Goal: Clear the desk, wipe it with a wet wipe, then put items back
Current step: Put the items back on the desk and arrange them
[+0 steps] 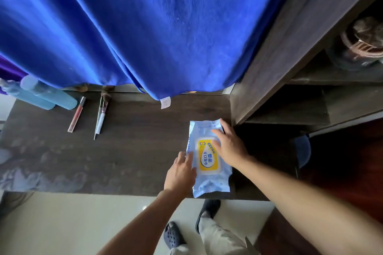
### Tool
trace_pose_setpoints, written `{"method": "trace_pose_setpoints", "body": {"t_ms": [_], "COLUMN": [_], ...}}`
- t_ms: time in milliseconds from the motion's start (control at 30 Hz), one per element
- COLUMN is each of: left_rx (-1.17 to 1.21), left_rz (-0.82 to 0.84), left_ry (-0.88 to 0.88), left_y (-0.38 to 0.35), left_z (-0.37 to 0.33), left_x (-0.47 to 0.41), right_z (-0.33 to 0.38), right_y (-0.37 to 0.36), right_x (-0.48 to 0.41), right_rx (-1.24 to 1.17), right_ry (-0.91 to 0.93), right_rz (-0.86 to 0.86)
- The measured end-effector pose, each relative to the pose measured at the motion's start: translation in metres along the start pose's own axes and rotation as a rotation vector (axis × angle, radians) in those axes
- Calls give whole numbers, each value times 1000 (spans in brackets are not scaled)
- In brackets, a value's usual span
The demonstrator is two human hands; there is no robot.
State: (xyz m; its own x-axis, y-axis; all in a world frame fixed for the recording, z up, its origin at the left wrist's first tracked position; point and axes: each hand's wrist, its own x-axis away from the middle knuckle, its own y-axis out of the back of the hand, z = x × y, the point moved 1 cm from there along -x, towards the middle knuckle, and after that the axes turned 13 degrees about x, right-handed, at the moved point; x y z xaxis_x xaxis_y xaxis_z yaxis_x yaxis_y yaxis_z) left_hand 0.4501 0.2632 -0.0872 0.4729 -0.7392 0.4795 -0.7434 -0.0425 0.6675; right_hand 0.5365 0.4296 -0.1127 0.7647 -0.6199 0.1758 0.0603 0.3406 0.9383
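A pale blue wet wipe pack with a yellow lid label lies flat on the dark wooden desk, near its right end and front edge. My left hand rests against the pack's left edge with its fingers fairly straight. My right hand lies on the pack's upper right part, fingers spread over the lid. At the desk's back left lie two blue bottles, a red lip gloss tube and makeup brushes.
A blue cloth hangs over the back of the desk. A dark wooden shelf unit stands at the right, with a round object on its shelf. Pale floor and my feet show below the desk's front edge.
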Motion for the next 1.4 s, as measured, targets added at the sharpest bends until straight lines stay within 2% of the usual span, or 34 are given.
{"method": "trace_pose_setpoints", "body": {"t_ms": [200,400,600,800,1000,1167,1267,1400], "left_rx": [-144,-278,-392,-245,-73,3,-39,-8], "left_rz": [32,-1,-22,-143,-287,-364,-403,-358], "left_ry": [-52,-205,-534,-906,-1102,-1127,-1029,-879], "left_y": [10,38,62,83,103,107,105,98], "left_z": [1,-5,-51,-140,-235,-293,-318,-339], "left_x": [-1,11,25,38,52,38,20,-5], "right_z": [3,8,-1,-21,-37,-64,-84,-110], "right_y": [4,26,75,167,260,310,323,323], "right_x": [7,42,101,144,156,138,118,90], "right_rx": [132,140,111,143,178,181,195,155], "right_ry": [10,-135,-270,-409,-406,-338,-295,-229], "right_rz": [8,-44,-313,-643,-941,-1021,-934,-808]}}
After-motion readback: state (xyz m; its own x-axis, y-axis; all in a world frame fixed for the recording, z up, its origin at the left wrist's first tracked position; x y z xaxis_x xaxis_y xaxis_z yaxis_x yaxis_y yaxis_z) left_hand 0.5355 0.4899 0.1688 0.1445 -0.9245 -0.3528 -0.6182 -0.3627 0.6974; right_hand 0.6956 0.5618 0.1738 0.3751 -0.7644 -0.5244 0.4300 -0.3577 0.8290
